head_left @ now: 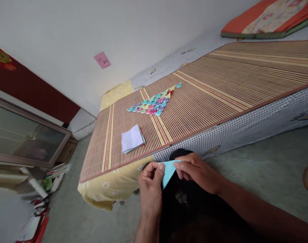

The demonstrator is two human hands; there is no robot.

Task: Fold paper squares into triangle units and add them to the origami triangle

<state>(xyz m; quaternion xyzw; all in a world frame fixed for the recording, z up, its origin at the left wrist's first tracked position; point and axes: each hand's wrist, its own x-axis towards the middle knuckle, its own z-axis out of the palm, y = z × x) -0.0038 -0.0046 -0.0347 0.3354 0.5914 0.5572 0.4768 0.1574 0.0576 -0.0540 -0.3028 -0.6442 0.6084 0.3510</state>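
Pinching from both sides: left hand (pixel 150 189) fingertips closed on the left corner of the light-blue paper (pixel 167 172), right hand (pixel 196 172) fingers closed on its top right edge. The paper is a folded triangle, held over the lap just off the bed edge. My read: early fold on this sheet. Finished pieces (pixel 154 103) sit in a triangle on the bamboo mat (pixel 219 84). The stack of flat sheets (pixel 132 138) lies nearer, so plenty left.
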